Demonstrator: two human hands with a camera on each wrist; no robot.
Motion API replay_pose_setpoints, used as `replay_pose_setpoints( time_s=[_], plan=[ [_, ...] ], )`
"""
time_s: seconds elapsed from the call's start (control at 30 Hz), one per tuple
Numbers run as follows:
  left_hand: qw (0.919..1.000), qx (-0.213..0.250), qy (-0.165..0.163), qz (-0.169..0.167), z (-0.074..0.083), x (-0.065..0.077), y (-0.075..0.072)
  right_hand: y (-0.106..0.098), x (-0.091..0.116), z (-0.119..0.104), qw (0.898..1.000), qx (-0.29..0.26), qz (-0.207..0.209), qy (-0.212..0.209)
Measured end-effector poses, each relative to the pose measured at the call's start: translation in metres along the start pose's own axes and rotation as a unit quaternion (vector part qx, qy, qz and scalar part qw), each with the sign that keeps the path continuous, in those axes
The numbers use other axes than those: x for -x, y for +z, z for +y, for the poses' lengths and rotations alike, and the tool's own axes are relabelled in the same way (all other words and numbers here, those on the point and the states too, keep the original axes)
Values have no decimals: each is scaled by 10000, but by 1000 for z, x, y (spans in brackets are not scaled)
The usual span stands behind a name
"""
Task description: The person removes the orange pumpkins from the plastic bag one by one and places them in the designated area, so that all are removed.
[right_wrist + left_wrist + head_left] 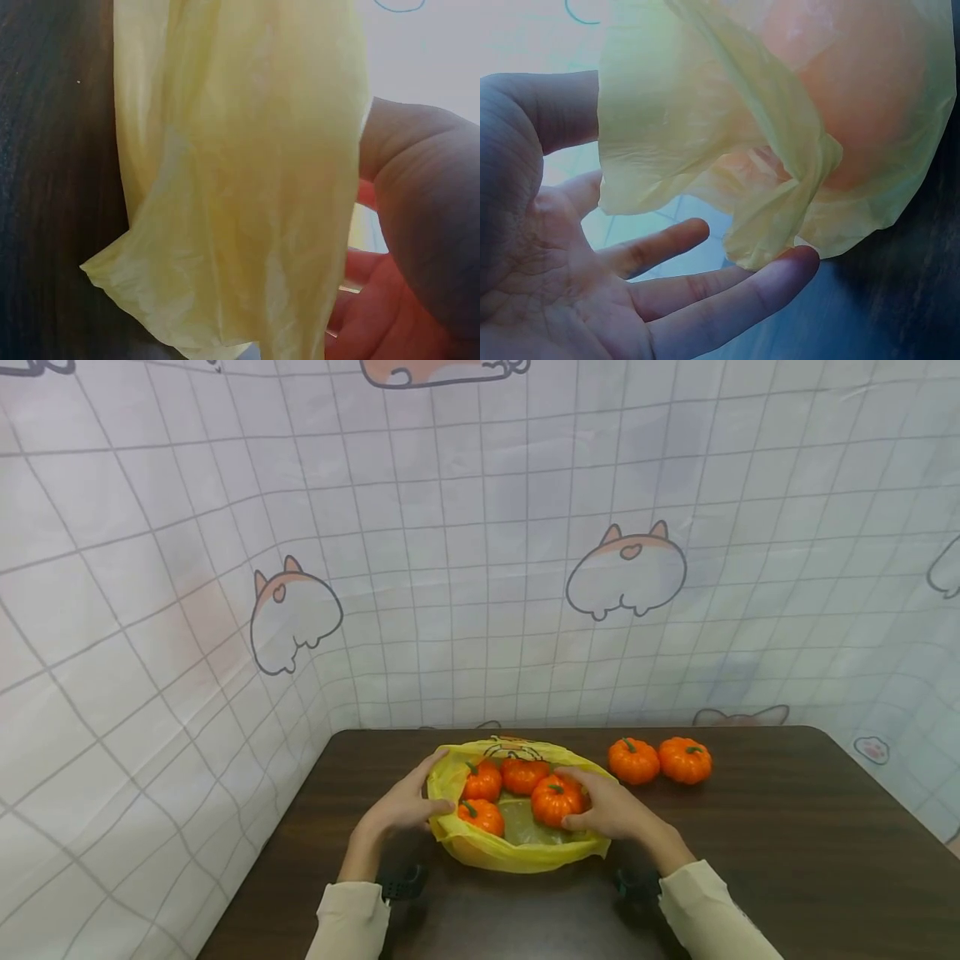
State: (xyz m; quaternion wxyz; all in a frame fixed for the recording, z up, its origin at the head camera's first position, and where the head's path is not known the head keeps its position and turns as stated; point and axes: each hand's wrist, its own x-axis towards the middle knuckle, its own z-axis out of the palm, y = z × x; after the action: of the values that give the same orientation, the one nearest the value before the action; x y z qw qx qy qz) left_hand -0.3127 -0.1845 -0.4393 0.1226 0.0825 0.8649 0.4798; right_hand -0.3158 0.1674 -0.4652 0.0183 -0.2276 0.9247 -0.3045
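A yellow plastic bag point(517, 858) lies on the table with its mouth spread wide and several small orange pumpkins inside. At its left rim is my left hand point(403, 803), thumb over the edge. The left wrist view shows the fingers point(727, 304) of that hand extended and spread, one fingertip touching the bag's outside. Reaching over the right rim, my right hand point(617, 808) holds a pumpkin point(553, 803) between thumb and fingers, inside the bag. In the right wrist view the bag wall point(255, 195) hides this pumpkin and most of the fingers.
Two more pumpkins, one point(633, 762) beside the other point(685, 761), sit on the dark wooden table point(780, 843) behind and to the right of the bag. A white gridded cloth point(480, 568) with cartoon animals hangs behind the table and along its left side.
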Motion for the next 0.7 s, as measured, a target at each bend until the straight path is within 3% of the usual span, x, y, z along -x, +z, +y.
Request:
replay_pose_setpoints(
  time_s=[0.4, 0.7],
  plan=[
    [10000, 94, 14, -3, 1, 0, 2, -15, 6, -3, 9995, -234, 184, -140],
    [9999, 98, 99, -43, 0, 1, 0, -28, 7, -5, 9974, -697, 119, -115]
  ],
)
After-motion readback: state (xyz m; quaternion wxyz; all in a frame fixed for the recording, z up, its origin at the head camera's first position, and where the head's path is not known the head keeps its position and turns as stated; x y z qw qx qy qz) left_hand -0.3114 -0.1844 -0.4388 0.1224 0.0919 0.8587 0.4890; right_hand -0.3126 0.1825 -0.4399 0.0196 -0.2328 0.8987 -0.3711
